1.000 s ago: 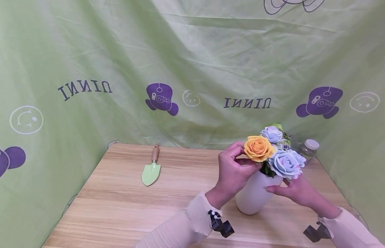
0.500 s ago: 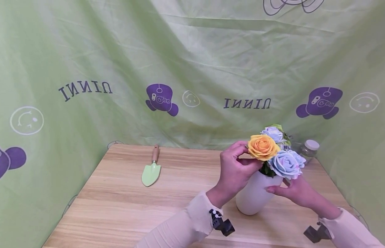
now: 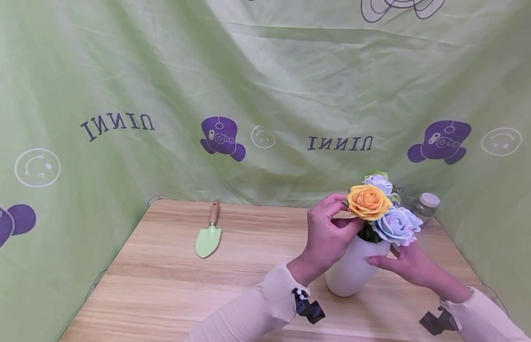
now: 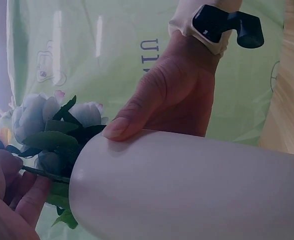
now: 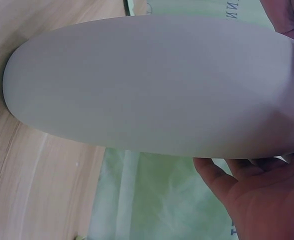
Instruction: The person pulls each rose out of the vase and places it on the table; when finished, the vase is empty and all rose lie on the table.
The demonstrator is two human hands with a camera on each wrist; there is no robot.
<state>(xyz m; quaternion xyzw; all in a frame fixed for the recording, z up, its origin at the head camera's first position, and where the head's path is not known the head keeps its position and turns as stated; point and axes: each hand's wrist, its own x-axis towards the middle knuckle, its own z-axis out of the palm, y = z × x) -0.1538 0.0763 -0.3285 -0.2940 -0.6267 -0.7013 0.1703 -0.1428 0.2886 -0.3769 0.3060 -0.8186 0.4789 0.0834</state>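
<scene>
A white vase (image 3: pixel 354 268) stands on the table at the right in the head view, holding several pale blue roses (image 3: pixel 398 226) with dark green leaves. My left hand (image 3: pixel 327 233) is at its mouth, pinching the stem of a yellow-orange rose (image 3: pixel 369 202). That green stem (image 4: pixel 46 174) runs from the fingertips into the vase mouth in the left wrist view. Around the vase's upper right side my right hand (image 3: pixel 415 267) grips, thumb on the near wall just below the rim. In the right wrist view its other fingers (image 5: pixel 214 180) lie along the far side.
A small trowel (image 3: pixel 208 240) with a pale green blade and wooden handle lies on the wooden table (image 3: pixel 171 289), back left. Behind the vase is a clear jar (image 3: pixel 427 205) with a white lid. A green curtain (image 3: pixel 282 85) hangs around the table's back and sides.
My left hand has shifted slightly right with the yellow rose, whose bloom now sits nearer the blue roses and overlaps them more. The right hand and vase stay in place.
</scene>
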